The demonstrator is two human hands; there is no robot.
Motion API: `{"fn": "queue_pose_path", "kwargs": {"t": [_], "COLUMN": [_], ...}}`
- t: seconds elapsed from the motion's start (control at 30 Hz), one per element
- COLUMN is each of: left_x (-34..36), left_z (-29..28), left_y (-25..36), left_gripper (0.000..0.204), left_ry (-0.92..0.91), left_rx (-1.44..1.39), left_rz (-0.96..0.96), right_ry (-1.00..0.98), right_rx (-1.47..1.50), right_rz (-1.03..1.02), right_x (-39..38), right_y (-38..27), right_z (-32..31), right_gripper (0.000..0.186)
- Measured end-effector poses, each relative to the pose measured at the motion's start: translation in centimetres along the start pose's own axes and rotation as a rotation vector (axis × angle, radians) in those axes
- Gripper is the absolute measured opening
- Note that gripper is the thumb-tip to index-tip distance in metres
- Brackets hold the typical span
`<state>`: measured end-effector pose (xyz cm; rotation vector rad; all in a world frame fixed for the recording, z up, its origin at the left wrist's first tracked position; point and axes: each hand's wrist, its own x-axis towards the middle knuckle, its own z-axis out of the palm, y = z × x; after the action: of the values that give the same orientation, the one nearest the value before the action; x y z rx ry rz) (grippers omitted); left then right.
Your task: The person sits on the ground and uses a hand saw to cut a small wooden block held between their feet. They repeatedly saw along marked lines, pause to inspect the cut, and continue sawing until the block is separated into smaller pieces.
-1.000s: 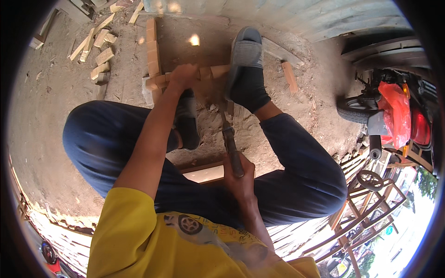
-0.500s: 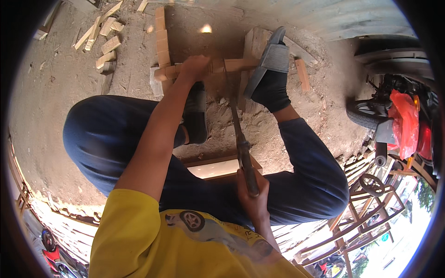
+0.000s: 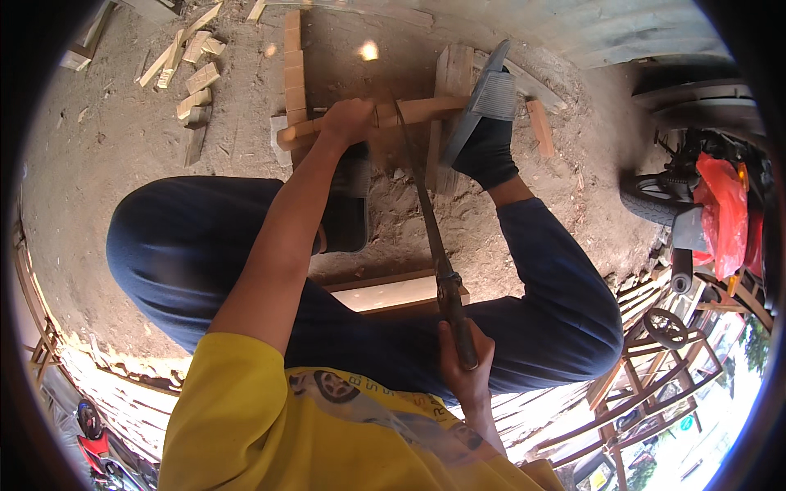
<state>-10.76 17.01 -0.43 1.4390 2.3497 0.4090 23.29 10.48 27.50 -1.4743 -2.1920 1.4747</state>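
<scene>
My left hand is closed around a wooden bar that lies crosswise in front of me. My right hand grips the dark handle of a handsaw near my lap. Its long, narrow blade runs away from me, and the far end meets the bar just right of my left hand. The bar's right end lies against my sandalled foot, above a wooden block. Its left part crosses a row of short wood pieces. Sawdust blur partly hides the spot where blade and bar meet.
Several cut wood offcuts lie on the dirt floor at the far left. A loose wood strip is right of my foot. A motorcycle with a red plastic bag stands at the right. Beneath my legs is a wooden plank.
My right hand and the saw handle have shifted slightly right and toward me. The blade leans more. My left hand keeps its hold on the bar, and the whole view has shifted a little.
</scene>
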Motion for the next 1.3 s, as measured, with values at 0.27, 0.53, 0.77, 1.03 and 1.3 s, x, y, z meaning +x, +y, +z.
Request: {"fn": "queue_pose_path", "kwargs": {"t": [0.27, 0.53, 0.77, 1.03, 1.3], "left_x": [-0.2, -0.3, 0.0, 0.2, -0.5], "left_z": [-1.2, -0.9, -1.1, -1.5, -1.1], "left_y": [1.3, 1.6, 1.1, 1.7, 1.1], "left_gripper": [0.029, 0.030, 0.031, 0.038, 0.040], "left_ry": [-0.048, -0.002, -0.032, -0.054, 0.006], "left_rx": [-0.039, -0.077, -0.057, -0.010, -0.065], "left_rz": [-0.049, 0.001, 0.003, -0.021, -0.032], "right_ry": [-0.011, -0.016, 0.028, 0.036, -0.011], "right_rx": [-0.007, 0.022, -0.012, -0.057, -0.026], "right_rz": [0.061, 0.089, 0.063, 0.011, 0.014], "right_x": [1.1, 2.1, -0.4, -1.2, 2.2], "right_y": [-0.6, -1.8, -1.6, -0.7, -2.3], "right_z": [2.1, 2.0, 1.2, 0.2, 2.1], "right_gripper": [0.013, 0.012, 0.016, 0.013, 0.017]}}
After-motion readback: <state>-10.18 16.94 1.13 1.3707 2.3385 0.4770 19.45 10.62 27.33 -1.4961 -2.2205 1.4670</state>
